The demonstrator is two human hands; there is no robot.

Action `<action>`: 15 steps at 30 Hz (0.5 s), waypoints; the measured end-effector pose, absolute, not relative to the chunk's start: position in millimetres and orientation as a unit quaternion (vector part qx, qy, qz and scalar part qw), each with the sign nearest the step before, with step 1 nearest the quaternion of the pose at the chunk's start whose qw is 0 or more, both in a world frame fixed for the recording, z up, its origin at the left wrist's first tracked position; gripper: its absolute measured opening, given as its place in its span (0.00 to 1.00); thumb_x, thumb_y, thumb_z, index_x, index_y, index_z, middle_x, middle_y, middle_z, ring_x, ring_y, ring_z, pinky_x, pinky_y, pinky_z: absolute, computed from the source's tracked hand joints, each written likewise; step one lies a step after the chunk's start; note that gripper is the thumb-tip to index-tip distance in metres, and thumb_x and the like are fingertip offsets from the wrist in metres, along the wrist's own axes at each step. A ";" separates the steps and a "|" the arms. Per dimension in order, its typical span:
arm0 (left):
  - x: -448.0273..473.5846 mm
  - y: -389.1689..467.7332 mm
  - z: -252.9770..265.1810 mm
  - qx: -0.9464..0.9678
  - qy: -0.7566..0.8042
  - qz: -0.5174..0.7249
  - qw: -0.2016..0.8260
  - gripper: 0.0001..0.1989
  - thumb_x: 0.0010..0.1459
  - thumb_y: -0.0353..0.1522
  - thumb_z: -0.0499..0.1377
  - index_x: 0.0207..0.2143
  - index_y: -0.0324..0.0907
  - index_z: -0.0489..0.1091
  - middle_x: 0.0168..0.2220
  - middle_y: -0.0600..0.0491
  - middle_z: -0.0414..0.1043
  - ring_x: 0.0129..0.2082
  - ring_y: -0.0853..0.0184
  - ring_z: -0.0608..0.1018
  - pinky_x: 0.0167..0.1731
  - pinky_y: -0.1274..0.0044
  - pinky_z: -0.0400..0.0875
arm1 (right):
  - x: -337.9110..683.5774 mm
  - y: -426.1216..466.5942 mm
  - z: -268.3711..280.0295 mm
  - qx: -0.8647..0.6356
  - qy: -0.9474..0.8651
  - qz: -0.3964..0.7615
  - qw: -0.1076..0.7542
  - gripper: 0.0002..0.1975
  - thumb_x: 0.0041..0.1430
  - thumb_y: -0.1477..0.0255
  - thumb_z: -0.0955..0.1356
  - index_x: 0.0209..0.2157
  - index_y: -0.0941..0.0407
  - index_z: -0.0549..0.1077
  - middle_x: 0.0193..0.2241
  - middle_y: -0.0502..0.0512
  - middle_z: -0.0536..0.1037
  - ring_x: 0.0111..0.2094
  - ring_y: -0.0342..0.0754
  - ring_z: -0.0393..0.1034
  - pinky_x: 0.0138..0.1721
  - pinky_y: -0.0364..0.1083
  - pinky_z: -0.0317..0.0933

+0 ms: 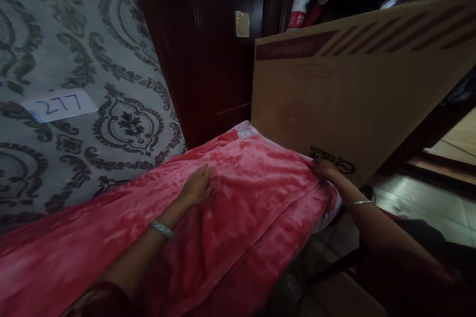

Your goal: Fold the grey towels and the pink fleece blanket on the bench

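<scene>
A pink-red plush blanket (260,198) is spread over a bed-like surface and runs from the lower left to the far corner. My left hand (197,185) rests on top of it near the middle, fingers stretched forward and partly blurred. At the blanket's right edge, beside the cardboard, my right hand (325,169) is closed on the fabric; its fingertips are dark and hard to make out. Striped cloth (246,130) shows from under the blanket at the far corner, and light patterned cloth shows below the right edge.
Tall cardboard (297,89) stands along the far right side. A plastic bottle (300,2) rises behind it. Patterned wallpaper (122,74) with a paper marked 277 (61,105) covers the left wall. Dark wood panelling (201,49) carries a switch plate (242,24). Tiled floor (420,203) lies right.
</scene>
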State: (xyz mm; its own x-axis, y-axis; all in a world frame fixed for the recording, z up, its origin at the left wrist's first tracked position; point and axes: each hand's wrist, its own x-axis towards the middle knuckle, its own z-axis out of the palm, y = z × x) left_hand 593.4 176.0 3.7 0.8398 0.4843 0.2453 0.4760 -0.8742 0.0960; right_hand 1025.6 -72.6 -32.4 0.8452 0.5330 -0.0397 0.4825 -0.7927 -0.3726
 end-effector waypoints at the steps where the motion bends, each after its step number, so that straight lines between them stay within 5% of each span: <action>1: 605.0 179.7 -1.5 0.958 0.257 0.125 0.005 0.30 0.63 0.37 0.57 0.66 0.39 0.63 0.68 0.38 0.61 0.68 0.51 0.65 0.64 0.57 0.62 | 1030.1 -68.4 -28.9 -0.942 -0.272 0.087 0.174 0.11 0.54 0.73 0.71 0.39 0.58 0.82 0.38 0.64 0.83 0.41 0.55 0.79 0.40 0.44 0.67; 8: 626.4 179.7 -54.1 0.952 0.268 0.139 -0.045 0.26 0.68 0.38 0.50 0.66 0.42 0.64 0.68 0.38 0.61 0.69 0.48 0.62 0.64 0.48 0.58 | 1040.1 -11.4 1.6 -0.929 -0.312 0.116 0.159 0.16 0.60 0.59 0.71 0.36 0.58 0.83 0.37 0.64 0.83 0.42 0.56 0.78 0.41 0.47 0.67; 15: 624.0 185.1 -68.6 0.948 0.267 0.163 -0.062 0.26 0.68 0.39 0.51 0.67 0.44 0.64 0.68 0.40 0.61 0.68 0.47 0.64 0.63 0.48 0.60 | 1031.6 116.5 14.1 -0.912 -0.322 0.102 0.231 0.21 0.69 0.60 0.65 0.41 0.63 0.82 0.40 0.67 0.83 0.44 0.55 0.78 0.41 0.44 0.66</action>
